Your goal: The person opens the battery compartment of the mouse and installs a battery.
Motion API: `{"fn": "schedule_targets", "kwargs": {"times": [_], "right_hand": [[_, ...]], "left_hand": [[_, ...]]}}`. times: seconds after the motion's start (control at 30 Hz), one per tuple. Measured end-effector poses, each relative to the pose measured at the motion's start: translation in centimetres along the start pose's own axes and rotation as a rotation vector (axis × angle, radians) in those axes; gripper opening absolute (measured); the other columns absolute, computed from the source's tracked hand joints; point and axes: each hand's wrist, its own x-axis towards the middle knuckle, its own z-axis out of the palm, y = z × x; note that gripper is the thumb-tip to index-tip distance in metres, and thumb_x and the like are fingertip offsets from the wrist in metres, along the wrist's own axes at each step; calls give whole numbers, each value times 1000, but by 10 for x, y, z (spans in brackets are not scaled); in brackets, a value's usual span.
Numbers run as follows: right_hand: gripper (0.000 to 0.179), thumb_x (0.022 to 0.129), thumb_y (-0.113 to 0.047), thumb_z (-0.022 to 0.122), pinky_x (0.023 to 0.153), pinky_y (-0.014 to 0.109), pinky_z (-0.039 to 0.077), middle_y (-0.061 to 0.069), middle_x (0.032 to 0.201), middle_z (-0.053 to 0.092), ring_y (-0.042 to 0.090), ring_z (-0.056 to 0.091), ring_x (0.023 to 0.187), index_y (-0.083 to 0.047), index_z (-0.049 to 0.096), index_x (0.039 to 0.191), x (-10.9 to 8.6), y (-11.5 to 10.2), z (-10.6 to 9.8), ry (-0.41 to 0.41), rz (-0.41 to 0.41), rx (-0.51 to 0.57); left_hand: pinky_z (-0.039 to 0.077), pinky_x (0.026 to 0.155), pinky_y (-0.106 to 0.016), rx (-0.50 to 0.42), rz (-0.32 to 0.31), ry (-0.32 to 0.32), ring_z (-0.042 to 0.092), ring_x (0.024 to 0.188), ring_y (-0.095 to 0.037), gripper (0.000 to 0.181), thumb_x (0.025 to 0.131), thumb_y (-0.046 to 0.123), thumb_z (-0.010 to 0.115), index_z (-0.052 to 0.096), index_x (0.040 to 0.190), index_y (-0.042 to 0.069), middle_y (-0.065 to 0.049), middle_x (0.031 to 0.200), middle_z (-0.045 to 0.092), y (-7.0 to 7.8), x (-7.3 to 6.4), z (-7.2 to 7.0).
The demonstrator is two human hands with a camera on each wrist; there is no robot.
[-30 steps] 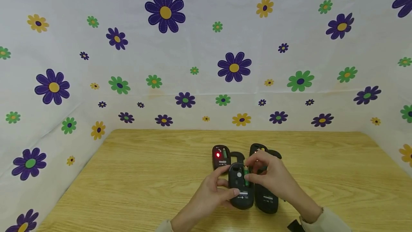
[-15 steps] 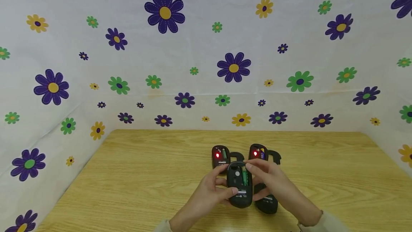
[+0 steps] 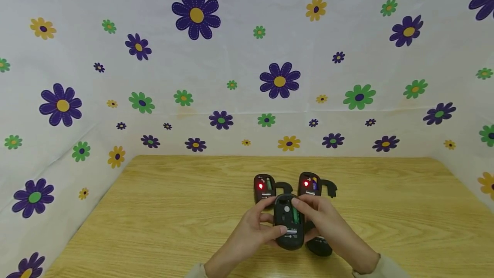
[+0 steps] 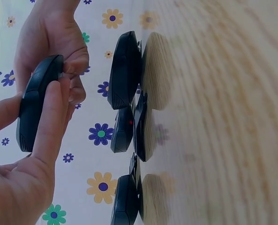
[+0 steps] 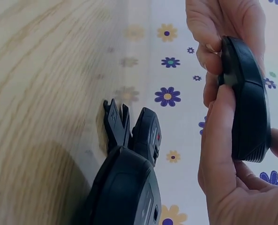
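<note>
A black computer mouse (image 3: 286, 231) is held up off the table with its underside facing the head camera. Its battery slot is uncovered, and a green battery (image 3: 296, 216) lies in it. My left hand (image 3: 248, 231) grips the mouse's left side, its thumb across the label. With my right hand (image 3: 335, 225) I hold the right side; the thumb presses at the battery's upper end, partly hiding it, and other fingers are behind the mouse. In the right wrist view the held mouse (image 5: 250, 103) appears edge-on between both hands.
Two upturned mice, one on the left (image 3: 264, 198) and one on the right (image 3: 306, 178), show red lights and batteries. Curved black covers (image 3: 284, 187) lie beside them. Another dark mouse (image 3: 319, 249) is partly hidden under my right hand. Flowered cloth (image 3: 231, 55) stands behind the wooden table (image 3: 173, 209).
A second ago my right finger and thumb pinched the battery over the slot. The battery has since gone down into the slot, and my thumb has moved onto its upper end.
</note>
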Motion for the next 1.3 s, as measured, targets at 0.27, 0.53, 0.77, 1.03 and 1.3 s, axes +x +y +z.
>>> {"fn": "schedule_targets", "kwargs": {"times": [0.27,0.53,0.77,1.03,1.3], "right_hand": [[39,108,-19,52,65,44,64,12,100,65,23,69,84,15,54,128,-1,-2,5,64,-1,-49],[40,107,-17,52,65,43,64,12,101,66,23,68,87,16,53,128,-1,-2,7,77,-6,-63],[43,107,-15,51,64,46,64,13,101,67,24,69,89,19,50,132,-1,-2,6,23,-23,-26],[40,105,-11,52,59,44,64,12,98,67,25,70,84,19,50,130,-1,-4,8,40,-42,-56],[44,105,-13,53,60,43,64,10,100,68,22,69,83,19,47,134,-1,-1,9,42,-28,-24]], "left_hand": [[64,69,-39,3,-3,-1,74,86,-32,70,92,-4,69,36,154,1,-13,98,66,0,0,0],[64,69,-39,-2,8,-7,74,87,-32,70,92,-6,69,35,154,0,-13,99,66,0,-1,-1],[64,71,-41,-11,-5,-6,74,88,-31,69,92,-6,68,36,153,1,-14,99,66,-1,-2,-3],[64,71,-41,-2,1,-3,74,86,-30,69,92,-6,68,37,153,1,-13,97,67,0,-2,-3],[64,72,-42,4,-13,4,74,88,-32,68,93,-4,69,36,153,1,-13,99,67,1,-3,-5]]}}
